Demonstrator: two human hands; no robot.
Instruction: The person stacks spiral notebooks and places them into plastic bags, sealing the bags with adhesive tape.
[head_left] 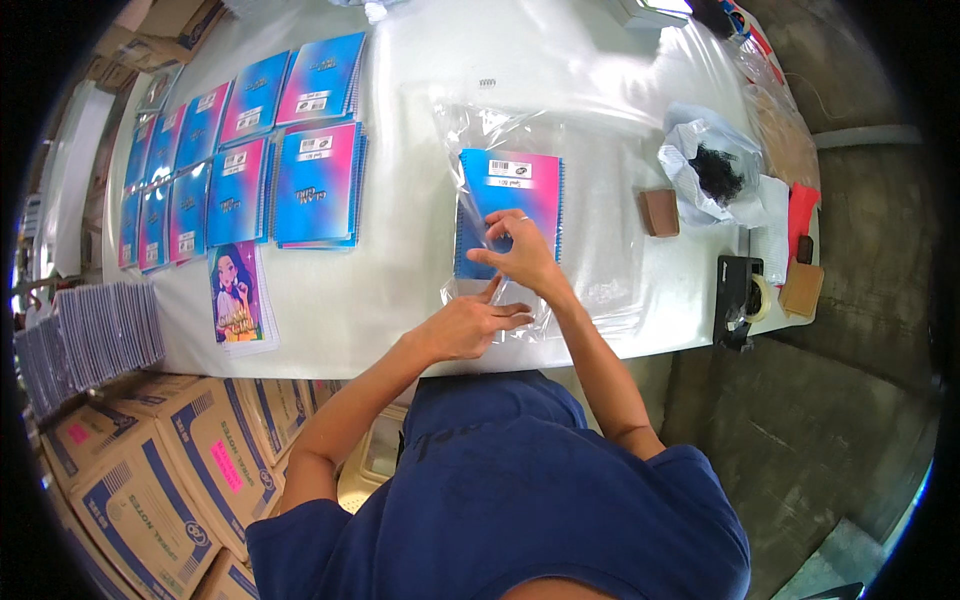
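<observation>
A spiral notebook (530, 200) with a blue and pink cover lies in front of me, inside or beneath a clear plastic bag (600, 270). Over the notebook's lower part is my right hand (522, 255), thumb and forefinger curved apart beside a fold of the film. My left hand (470, 325) is at the bag's near end, two fingers stretched out with film between them; its thumb is hidden. More clear film spreads to the right of the notebook, and I cannot tell how many bags lie there.
Stacked blue and pink notebooks (318, 185) stand in rows at left, near a purple illustrated cover (236, 290). At right are a brown block (659, 213), a white bag (690, 135) with black material, and a tape dispenser (735, 295). Cartons (150, 500) are stacked below the table.
</observation>
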